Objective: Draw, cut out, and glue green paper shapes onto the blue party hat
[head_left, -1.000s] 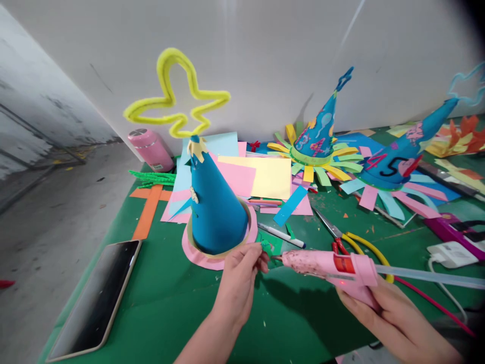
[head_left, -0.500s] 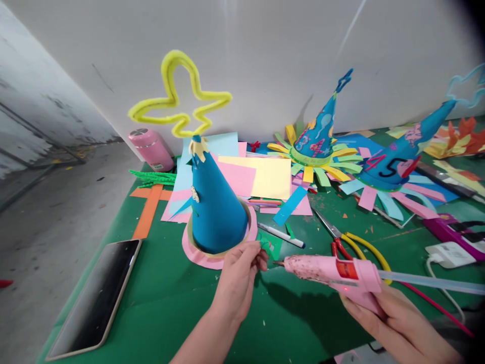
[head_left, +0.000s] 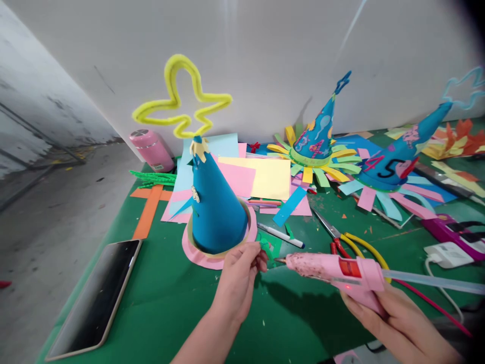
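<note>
My left hand (head_left: 240, 273) pinches a small green cut-out (head_left: 266, 246), probably paper, just in front of a blue cone hat (head_left: 217, 212). That hat stands upright on a pink brim and carries a yellow fuzzy wire shape (head_left: 182, 108) at its tip. In my right hand (head_left: 397, 318) is a pink hot glue gun (head_left: 337, 270), its red light lit and a clear glue stick running out of the back. The nozzle points left, very close to the green cut-out; whether they touch I cannot tell. The fingertips of my left hand partly hide the cut-out.
Scissors (head_left: 341, 237) and a marker (head_left: 282, 235) lie behind the glue gun. A phone (head_left: 94, 298) rests at the left edge. Coloured paper (head_left: 273, 177), a pink bottle (head_left: 151, 150), and two decorated hats (head_left: 316, 136) stand farther back. A white charger (head_left: 452, 253) lies right.
The glue gun has shifted slightly to the right in the picture. My left hand stays in nearly the same place, still pinching the green cut-out.
</note>
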`<state>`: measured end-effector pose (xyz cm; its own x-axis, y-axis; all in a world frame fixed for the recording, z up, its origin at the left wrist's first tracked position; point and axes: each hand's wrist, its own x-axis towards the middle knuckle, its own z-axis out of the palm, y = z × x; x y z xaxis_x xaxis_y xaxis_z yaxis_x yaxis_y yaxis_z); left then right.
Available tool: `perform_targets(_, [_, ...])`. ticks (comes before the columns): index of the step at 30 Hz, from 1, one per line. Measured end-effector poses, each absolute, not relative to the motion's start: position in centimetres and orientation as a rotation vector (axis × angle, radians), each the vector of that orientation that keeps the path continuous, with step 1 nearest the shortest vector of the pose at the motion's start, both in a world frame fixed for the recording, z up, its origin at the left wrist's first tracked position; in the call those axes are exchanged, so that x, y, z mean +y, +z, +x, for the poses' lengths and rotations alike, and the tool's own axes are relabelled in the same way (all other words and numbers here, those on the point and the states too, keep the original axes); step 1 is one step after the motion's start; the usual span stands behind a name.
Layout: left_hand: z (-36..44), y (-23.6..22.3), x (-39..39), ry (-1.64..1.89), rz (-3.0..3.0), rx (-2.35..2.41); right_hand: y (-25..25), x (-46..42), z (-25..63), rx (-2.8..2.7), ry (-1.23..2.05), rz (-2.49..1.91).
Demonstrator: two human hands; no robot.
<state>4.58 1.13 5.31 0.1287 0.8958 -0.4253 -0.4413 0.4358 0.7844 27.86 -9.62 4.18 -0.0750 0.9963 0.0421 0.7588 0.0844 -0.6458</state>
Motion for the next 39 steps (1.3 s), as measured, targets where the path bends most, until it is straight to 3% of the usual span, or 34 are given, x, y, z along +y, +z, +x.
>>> perform_targets(24, [4.6,5.5,0.7,0.95,0.587,1.022,6.5,-9.0,25.5,-1.634,0.685,-1.823])
perform_targets(39, [4.7,5.8,0.4,0.929,0.609,1.056,4.3,-8.2,28.2,-1.753,0.668,-1.768])
